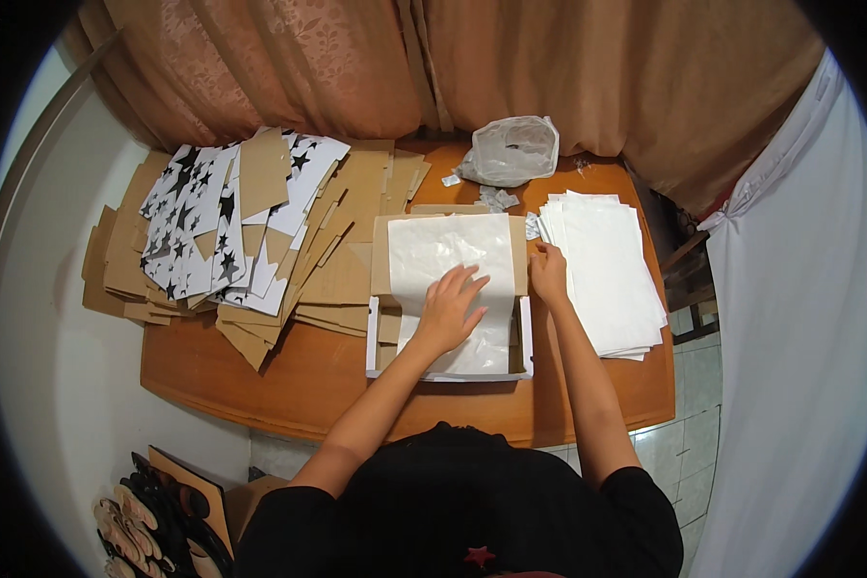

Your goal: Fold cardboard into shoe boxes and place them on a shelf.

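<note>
In front of me an open cardboard box (pixel 373 339) with white outer sides and a brown inside has its lid folded back, away from me. A sheet of thin white paper (pixel 458 250) lies across the lid and down into the box. My left hand (pixel 450 310) rests on that sheet, its fingers spread. Just beyond the box's right side, my right hand (pixel 549 274) is closed with curled fingers. Whatever it may hold is hidden. Close to its fingertips lie small white packets (pixel 533 225).
At the left, flat cardboard boxes (pixel 308 279) are heaped, some white with black stars (pixel 197 212). A stack of white paper sheets (pixel 607 279) lies at the right. Towards the curtain (pixel 549 67) stands a translucent plastic bag (pixel 511 152). Shoes (pixel 135 520) sit at the lower left.
</note>
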The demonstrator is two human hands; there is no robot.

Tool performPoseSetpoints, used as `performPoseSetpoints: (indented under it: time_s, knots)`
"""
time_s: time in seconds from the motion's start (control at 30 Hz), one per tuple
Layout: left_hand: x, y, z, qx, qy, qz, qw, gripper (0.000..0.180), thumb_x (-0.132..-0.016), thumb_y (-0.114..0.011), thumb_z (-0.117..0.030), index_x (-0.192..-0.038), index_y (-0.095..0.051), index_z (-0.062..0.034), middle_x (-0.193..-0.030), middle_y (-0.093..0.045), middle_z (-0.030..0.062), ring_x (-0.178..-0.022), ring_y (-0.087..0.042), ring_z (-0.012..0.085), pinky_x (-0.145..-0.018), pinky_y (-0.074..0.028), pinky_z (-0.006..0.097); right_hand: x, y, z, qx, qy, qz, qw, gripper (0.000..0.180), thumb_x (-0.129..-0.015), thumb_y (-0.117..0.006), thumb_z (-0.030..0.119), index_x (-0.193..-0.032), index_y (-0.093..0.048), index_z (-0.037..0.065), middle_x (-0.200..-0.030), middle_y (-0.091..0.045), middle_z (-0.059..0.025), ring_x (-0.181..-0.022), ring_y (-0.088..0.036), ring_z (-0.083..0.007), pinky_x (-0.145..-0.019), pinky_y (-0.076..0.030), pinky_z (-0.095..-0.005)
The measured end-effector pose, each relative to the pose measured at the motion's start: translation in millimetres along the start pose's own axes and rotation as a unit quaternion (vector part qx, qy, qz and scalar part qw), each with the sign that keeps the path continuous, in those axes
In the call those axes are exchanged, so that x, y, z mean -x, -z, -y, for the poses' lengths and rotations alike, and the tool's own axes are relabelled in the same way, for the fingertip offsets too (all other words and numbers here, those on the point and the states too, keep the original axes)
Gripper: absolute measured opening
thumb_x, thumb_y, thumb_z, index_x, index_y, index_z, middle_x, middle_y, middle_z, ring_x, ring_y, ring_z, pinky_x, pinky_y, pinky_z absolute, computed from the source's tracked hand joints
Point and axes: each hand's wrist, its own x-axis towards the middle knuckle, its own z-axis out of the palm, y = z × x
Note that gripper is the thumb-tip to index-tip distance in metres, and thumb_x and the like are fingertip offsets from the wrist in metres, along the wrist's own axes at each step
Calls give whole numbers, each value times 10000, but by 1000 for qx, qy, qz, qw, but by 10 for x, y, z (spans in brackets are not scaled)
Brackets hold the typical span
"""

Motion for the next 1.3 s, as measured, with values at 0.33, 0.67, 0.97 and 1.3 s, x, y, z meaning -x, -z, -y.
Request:
performPoseSetpoints:
  time_s: [0.33,0.67,0.97,1.3]
  knots:
    - [-283,-402,208,-186,-15,44,981,753,-744,-621,-463,-1379,-325,-189,-1473,-192,76,-1358,-130,319,-1012,-114,644,-463,-340,-285,211,17,109,971,289,-737,-583,162,-1010,-591,69,-1070,-549,-105,-998,-504,-306,-798,-445,-460]
    - [-308,-366,221,-176,-11,65,982,776,-750,-590,-506,-1397,-293,-198,-1479,-179,88,-1358,-136,333,-1018,-90,640,-461,-326,-510,285,175,45,941,50,-723,-533,50,-749,-576,46,-795,-535,-104,-780,-546,-271,-642,-460,-381]
    - [-175,-7,324,-18,18,-27,999,534,-790,-585,-393,-1253,-482,-147,-1443,-246,125,-1358,-131,344,-1047,-89,585,-269,-280,-383,250,86,72,962,234,-731,-668,156,-883,-542,30,-918,-510,-142,-875,-524,-317,-686,-462,-420]
    - [223,250,747,4,191,-175,966,452,-770,-640,-280,-1183,-532,-133,-1402,-259,204,-1317,-139,396,-1054,-109,516,103,-239,-465,108,-59,108,987,269,-692,-683,125,-890,-564,-13,-904,-531,-213,-858,-546,-381,-754,-464,-419]
